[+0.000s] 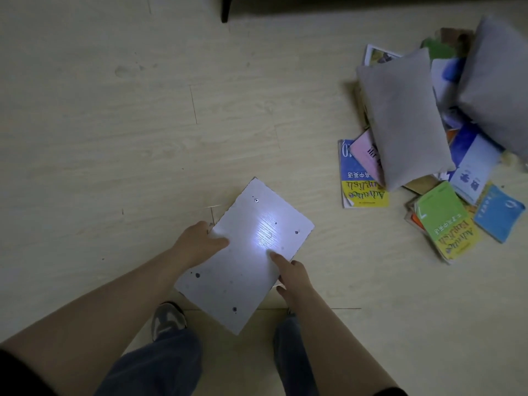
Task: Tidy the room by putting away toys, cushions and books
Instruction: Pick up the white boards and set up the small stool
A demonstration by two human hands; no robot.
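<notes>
I hold a flat white board [245,255] with small dark holes and screw heads, tilted above the floor in front of my legs. My left hand [200,242] grips its left edge with the thumb on top. At the board's right edge my right hand [291,274] grips it too, the index finger lying on the surface. To the right, on the floor, lies a pile of books [364,178] in blue, yellow, green and pink covers. Two grey cushions rest on that pile, one [405,115] in front and one [497,81] behind.
The pale wood floor [114,124] stretches open to the left and ahead. A dark furniture leg [225,8] and a dark underside run along the top edge. My feet and jeans [168,321] are directly below the board.
</notes>
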